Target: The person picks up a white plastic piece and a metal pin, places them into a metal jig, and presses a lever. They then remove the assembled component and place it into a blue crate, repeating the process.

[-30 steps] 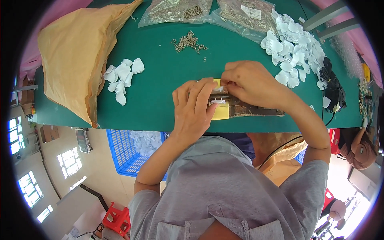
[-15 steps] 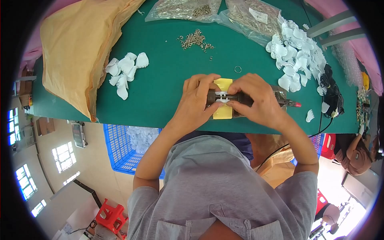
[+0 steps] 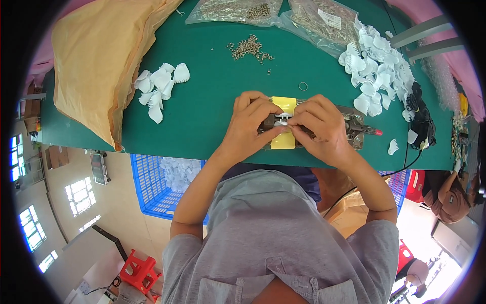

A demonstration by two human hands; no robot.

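In front of me on the table lies a dark brown bench fixture (image 3: 354,121) with a yellow pad (image 3: 283,105) across it. White toothed plastic clip pieces (image 3: 281,122) sit in its middle, partly covered by my fingers. My left hand (image 3: 246,125) is closed at the fixture's left end, thumb and fingertips on either side of the white pieces. My right hand (image 3: 324,130) is closed too, thumb and index finger pinched together at the white pieces' right side. Whatever small thing lies in that pinch is hidden.
Beyond the hands lie a pile of small metal springs (image 3: 249,48) and a metal ring (image 3: 302,86). White clip halves form a small heap (image 3: 162,83) at left and a large heap (image 3: 377,66) at right. A yellow bag (image 3: 101,66) stands far left; a black cable (image 3: 420,114) lies right.
My right thumb and index finger have come together into a pinch over the white pieces. The left fingers have curled in closer. The view has shifted slightly.
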